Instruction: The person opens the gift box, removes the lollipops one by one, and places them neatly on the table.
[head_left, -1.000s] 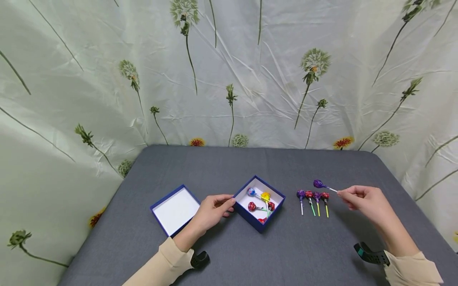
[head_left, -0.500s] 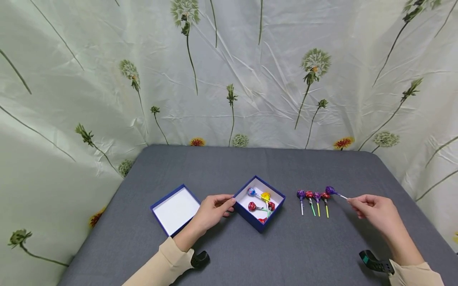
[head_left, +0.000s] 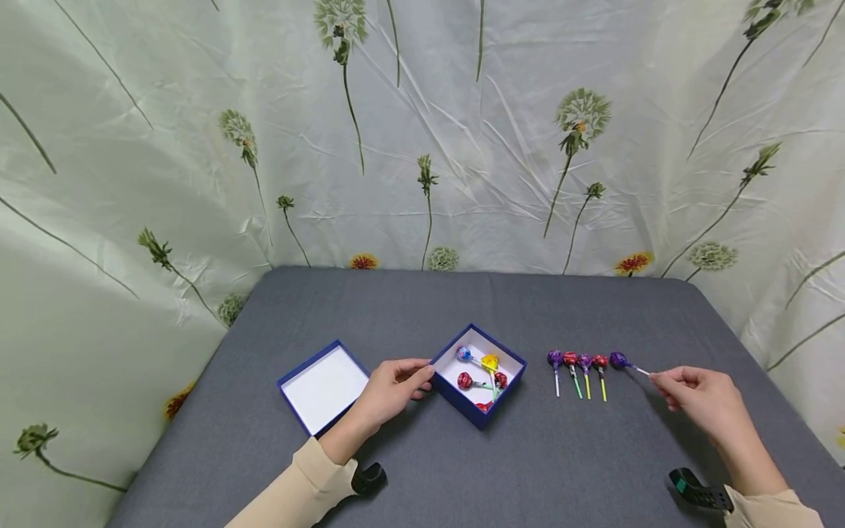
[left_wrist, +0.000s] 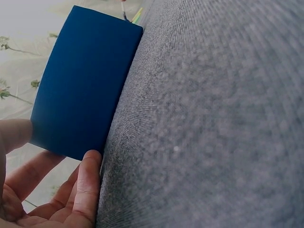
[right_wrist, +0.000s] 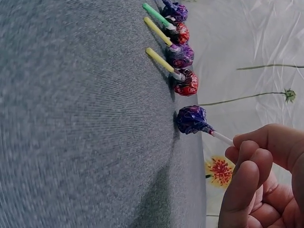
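My right hand [head_left: 703, 400] pinches the white stick of a purple-wrapped lollipop [head_left: 618, 360] between thumb and fingertips. Its head is at the right end of a row of several lollipops [head_left: 584, 363], purple and red by turns; in the right wrist view the held lollipop [right_wrist: 191, 119] has its stick raised off the cloth. With thumb and fingers, my left hand [head_left: 394, 392] grips the left corner of an open blue box [head_left: 462, 402]. Blue, yellow and red lollipops [head_left: 489, 363] lie loose inside its white interior. Up close, the left wrist view shows the box's blue side wall [left_wrist: 88, 80].
A shallow box lid [head_left: 325, 389], white inside with blue edges, lies left of the box, partly behind my left forearm. Grey cloth [head_left: 409, 308] covers the table. A flower-printed curtain [head_left: 462, 132] hangs behind it.
My right hand has moved right and lowered the purple lollipop from above the row to beside its right end. The left hand and the box have stayed put.
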{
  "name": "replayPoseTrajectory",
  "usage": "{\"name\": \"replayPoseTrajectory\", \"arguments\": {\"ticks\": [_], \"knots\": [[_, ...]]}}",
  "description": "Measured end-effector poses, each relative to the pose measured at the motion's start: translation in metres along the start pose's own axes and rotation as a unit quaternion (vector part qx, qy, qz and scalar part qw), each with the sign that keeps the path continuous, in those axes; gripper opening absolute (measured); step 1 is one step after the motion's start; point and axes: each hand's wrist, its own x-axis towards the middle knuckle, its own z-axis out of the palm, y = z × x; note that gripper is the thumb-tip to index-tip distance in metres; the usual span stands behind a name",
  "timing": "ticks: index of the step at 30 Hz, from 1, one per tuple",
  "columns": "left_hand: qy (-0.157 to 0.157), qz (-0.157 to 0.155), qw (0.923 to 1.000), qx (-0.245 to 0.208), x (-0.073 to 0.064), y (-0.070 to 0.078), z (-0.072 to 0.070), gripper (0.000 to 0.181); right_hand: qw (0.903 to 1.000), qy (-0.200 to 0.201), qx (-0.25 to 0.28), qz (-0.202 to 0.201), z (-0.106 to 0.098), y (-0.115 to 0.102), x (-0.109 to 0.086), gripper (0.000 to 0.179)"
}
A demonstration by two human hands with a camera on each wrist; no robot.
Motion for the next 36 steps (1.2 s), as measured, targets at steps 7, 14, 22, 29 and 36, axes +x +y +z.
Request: {"name": "replayPoseTrajectory", "arguments": {"ticks": [7, 14, 22, 29, 36], "knots": [[-0.001, 0.002, 1.0, 0.001, 0.0, 0.0, 0.0, 0.041, 0.9998, -0.016, -0.008, 0.001, 0.002, 0.003, 0.001, 0.041], [-0.004, -0.001, 1.0, 0.001, 0.0, 0.0, 0.0, 0.041, 0.999, -0.042, -0.008, 0.008, 0.011, 0.003, -0.001, 0.037], [-0.001, -0.004, 1.0, 0.002, -0.001, -0.001, 0.0, 0.041, 0.9972, -0.07, -0.028, 0.001, 0.021, 0.004, -0.003, 0.029], [-0.001, -0.004, 1.0, 0.001, 0.0, -0.001, 0.0, 0.042, 0.9947, -0.089, -0.051, -0.008, 0.026, 0.003, -0.003, 0.027], [-0.006, 0.003, 1.0, 0.0, -0.001, 0.001, -0.001, 0.042, 0.9926, -0.107, -0.057, -0.003, 0.026, -0.004, -0.004, 0.027]]}}
